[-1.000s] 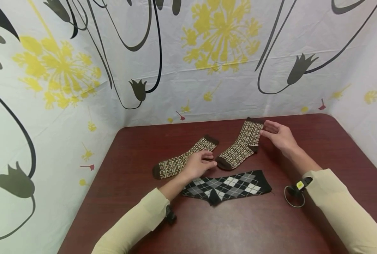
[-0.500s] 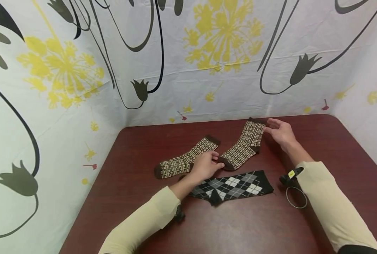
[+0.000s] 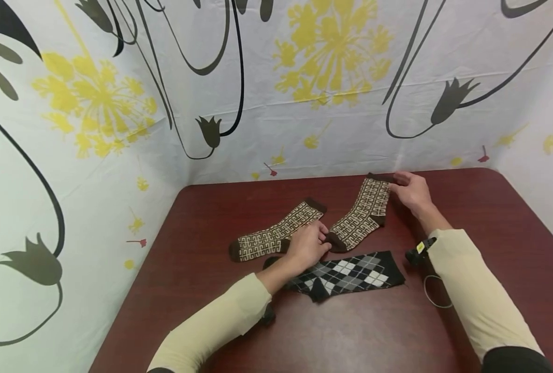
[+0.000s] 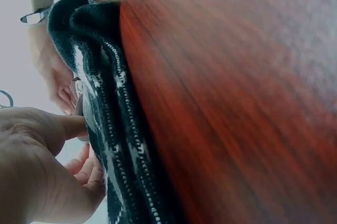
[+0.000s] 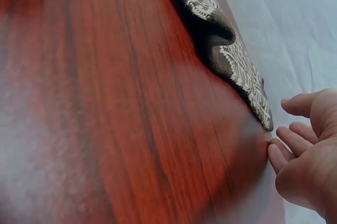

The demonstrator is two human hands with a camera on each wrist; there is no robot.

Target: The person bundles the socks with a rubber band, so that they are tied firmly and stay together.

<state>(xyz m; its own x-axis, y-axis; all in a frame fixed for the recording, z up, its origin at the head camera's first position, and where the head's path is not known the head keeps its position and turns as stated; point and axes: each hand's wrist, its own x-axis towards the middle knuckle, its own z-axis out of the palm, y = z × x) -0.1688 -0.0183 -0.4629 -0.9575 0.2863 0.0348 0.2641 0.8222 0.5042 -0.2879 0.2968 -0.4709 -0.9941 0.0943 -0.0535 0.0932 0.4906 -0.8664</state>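
Two brown-and-cream patterned socks lie on the table, the left sock point(image 3: 267, 239) slanting and the right sock point(image 3: 362, 212) nearer the back edge. In front of them lies a black, grey and white argyle sock point(image 3: 351, 273). My left hand point(image 3: 306, 246) is at the dark toe of the right patterned sock, thumb and fingers apart; the argyle sock point(image 4: 113, 129) partly hides its fingertips in the left wrist view. My right hand point(image 3: 411, 192) is beside that sock's cuff. In the right wrist view, the thumb and fingers of this hand point(image 5: 310, 155) stand apart near the sock's end point(image 5: 253, 92).
The dark red wooden table point(image 3: 351, 331) ends at the back against a white cloth point(image 3: 267, 129) printed with flowers. A dark device with a looped cord point(image 3: 437, 295) hangs at the right wrist, and another dark device point(image 3: 268, 315) sits under the left cuff.
My left hand has moved right, up to the toe of the right patterned sock. My right hand has come closer to its cuff. The socks keep their places on the table.
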